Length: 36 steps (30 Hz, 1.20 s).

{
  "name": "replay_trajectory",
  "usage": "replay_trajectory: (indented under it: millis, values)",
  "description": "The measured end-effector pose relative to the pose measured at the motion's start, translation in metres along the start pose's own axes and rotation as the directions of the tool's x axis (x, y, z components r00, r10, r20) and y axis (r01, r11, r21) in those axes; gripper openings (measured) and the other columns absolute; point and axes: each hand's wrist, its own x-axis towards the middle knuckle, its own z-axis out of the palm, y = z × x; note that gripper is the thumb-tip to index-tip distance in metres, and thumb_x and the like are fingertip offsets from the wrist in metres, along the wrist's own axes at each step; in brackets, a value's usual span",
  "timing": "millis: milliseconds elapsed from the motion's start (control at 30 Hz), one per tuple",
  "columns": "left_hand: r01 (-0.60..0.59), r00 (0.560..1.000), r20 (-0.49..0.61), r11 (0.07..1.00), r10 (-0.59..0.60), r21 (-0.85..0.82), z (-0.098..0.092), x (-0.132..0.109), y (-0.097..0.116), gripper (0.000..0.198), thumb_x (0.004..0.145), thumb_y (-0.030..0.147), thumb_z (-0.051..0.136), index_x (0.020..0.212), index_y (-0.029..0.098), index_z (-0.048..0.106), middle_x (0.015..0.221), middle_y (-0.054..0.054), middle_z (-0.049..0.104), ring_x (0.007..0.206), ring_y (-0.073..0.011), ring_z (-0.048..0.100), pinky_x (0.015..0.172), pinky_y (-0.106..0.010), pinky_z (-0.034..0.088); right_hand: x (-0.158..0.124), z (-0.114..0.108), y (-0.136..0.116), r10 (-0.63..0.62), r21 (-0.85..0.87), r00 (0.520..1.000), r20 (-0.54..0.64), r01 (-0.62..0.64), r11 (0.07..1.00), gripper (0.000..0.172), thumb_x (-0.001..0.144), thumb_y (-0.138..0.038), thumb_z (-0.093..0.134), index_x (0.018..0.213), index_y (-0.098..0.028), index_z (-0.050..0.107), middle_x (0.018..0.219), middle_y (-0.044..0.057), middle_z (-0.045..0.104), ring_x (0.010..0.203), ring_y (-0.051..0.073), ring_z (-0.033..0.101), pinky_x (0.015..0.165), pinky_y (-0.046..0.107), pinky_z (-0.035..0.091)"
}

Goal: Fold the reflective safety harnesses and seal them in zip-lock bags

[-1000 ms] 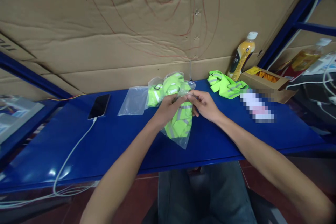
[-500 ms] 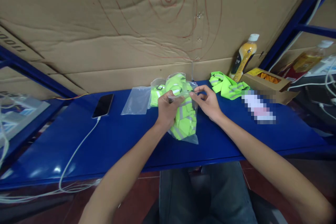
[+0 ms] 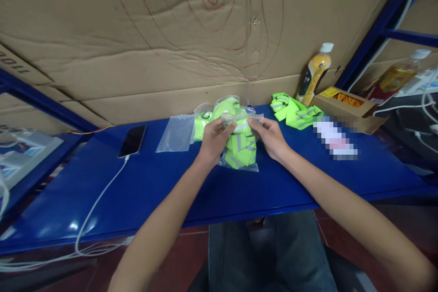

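Note:
A clear plastic bag (image 3: 240,150) with a folded neon-green strap and grey reflective stripes inside is held up between both hands. My left hand (image 3: 215,139) pinches the bag's top edge at its left, thumb on the near side. At the right end of that edge, my right hand (image 3: 270,136) is closed on the plastic with thumb and fingers. Behind them lie more bagged green straps (image 3: 204,125), partly hidden by my left hand. A flat clear bag (image 3: 176,133) rests to their left.
A loose green reflective strap (image 3: 296,113) lies to the right, near a yellow drink bottle (image 3: 315,74) and an open cardboard box (image 3: 345,102). On the left is a phone (image 3: 132,141) with a white cable (image 3: 101,196). Cardboard (image 3: 153,68) walls the table's back.
My right hand has moved from working at the bag's top with raised fingers to gripping its right corner. The top edge is now stretched straight between both hands, and the bag's bottom sits higher.

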Motion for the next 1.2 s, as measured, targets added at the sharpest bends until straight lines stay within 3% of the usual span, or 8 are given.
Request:
replay_trajectory:
  millis: [167, 367, 533, 667, 800, 900, 1100, 1200]
  values:
    - [-0.024, 0.999, -0.044, 1.000, 0.024, 0.002, 0.001, -0.001, -0.008, 0.035, 0.071, 0.044, 0.093, 0.089, 0.020, 0.074, 0.085, -0.003, 0.072, 0.080, -0.0194, 0.067, 0.079, -0.032, 0.055, -0.004, 0.007, -0.003, 0.018, 0.049, 0.999, 0.047, -0.020, 0.999, 0.044, 0.059, -0.052, 0.098, 0.079, -0.018, 0.078, 0.084, 0.004, 0.078, 0.074, 0.018, 0.067, 0.075, 0.032, 0.053]
    - [-0.210, 0.974, -0.001, 0.911, 0.225, 0.355, 0.002, -0.008, -0.012, 0.033, 0.092, 0.047, 0.077, 0.079, 0.019, 0.068, 0.072, 0.001, 0.059, 0.066, -0.0136, 0.049, 0.063, -0.027, 0.038, -0.003, 0.010, -0.001, 0.080, 0.099, 0.993, -0.088, -0.072, 0.992, 0.035, 0.060, -0.046, 0.092, 0.070, -0.017, 0.074, 0.070, 0.002, 0.074, 0.067, 0.018, 0.066, 0.068, 0.031, 0.050]
    - [-0.046, 0.999, -0.017, 0.994, 0.048, 0.101, 0.003, -0.004, -0.016, 0.031, 0.079, 0.045, 0.087, 0.083, 0.018, 0.072, 0.081, -0.002, 0.068, 0.074, -0.0175, 0.060, 0.071, -0.029, 0.048, -0.003, 0.010, 0.002, 0.069, 0.090, 0.986, -0.153, -0.056, 0.994, 0.028, 0.060, -0.038, 0.089, 0.072, -0.017, 0.077, 0.070, 0.000, 0.073, 0.066, 0.015, 0.062, 0.066, 0.028, 0.048]
    - [0.135, 0.988, -0.072, 0.989, -0.140, -0.066, 0.001, 0.000, -0.020, 0.041, 0.059, 0.038, 0.097, 0.081, 0.018, 0.069, 0.079, -0.002, 0.068, 0.073, -0.0192, 0.062, 0.069, -0.031, 0.051, -0.003, 0.011, 0.002, 0.231, 0.109, 0.961, -0.152, -0.216, 0.970, 0.027, 0.053, -0.033, 0.090, 0.070, -0.017, 0.076, 0.066, -0.001, 0.072, 0.062, 0.013, 0.059, 0.060, 0.027, 0.044]
    - [-0.106, 0.988, -0.098, 0.980, 0.123, 0.167, 0.001, -0.004, -0.023, 0.039, 0.073, 0.036, 0.091, 0.069, 0.019, 0.056, 0.065, 0.004, 0.051, 0.061, -0.0113, 0.046, 0.059, -0.024, 0.036, -0.002, 0.011, 0.001, 0.285, 0.100, 0.951, -0.117, -0.274, 0.957, 0.023, 0.053, -0.030, 0.086, 0.066, -0.016, 0.073, 0.060, -0.002, 0.067, 0.056, 0.012, 0.054, 0.055, 0.026, 0.037]
    - [-0.232, 0.963, -0.049, 0.908, 0.265, 0.349, 0.000, -0.005, -0.026, 0.031, 0.088, 0.036, 0.081, 0.072, 0.018, 0.062, 0.065, 0.003, 0.051, 0.060, -0.0113, 0.043, 0.057, -0.025, 0.032, -0.003, 0.010, 0.001, 0.260, 0.105, 0.960, -0.102, -0.249, 0.963, 0.023, 0.053, -0.030, 0.086, 0.068, -0.016, 0.075, 0.061, -0.001, 0.069, 0.057, 0.012, 0.055, 0.057, 0.027, 0.040]
    - [-0.107, 0.989, -0.097, 0.990, 0.115, 0.088, -0.004, 0.004, -0.026, 0.036, 0.085, 0.053, 0.084, 0.086, 0.019, 0.075, 0.080, -0.002, 0.071, 0.074, -0.0170, 0.063, 0.068, -0.026, 0.048, -0.004, 0.006, 0.000, 0.145, 0.124, 0.989, -0.041, -0.139, 0.982, 0.040, 0.052, -0.039, 0.100, 0.080, -0.018, 0.080, 0.081, 0.003, 0.078, 0.076, 0.019, 0.067, 0.076, 0.033, 0.051]
    - [-0.124, 0.980, -0.149, 0.991, 0.131, 0.051, -0.005, 0.006, -0.021, 0.033, 0.083, 0.051, 0.087, 0.087, 0.019, 0.080, 0.085, -0.003, 0.075, 0.078, -0.0177, 0.066, 0.072, -0.027, 0.051, -0.003, 0.004, -0.003, 0.108, 0.166, 0.993, -0.039, -0.101, 0.981, 0.045, 0.051, -0.045, 0.101, 0.083, -0.020, 0.082, 0.082, 0.003, 0.078, 0.074, 0.018, 0.066, 0.077, 0.033, 0.051]
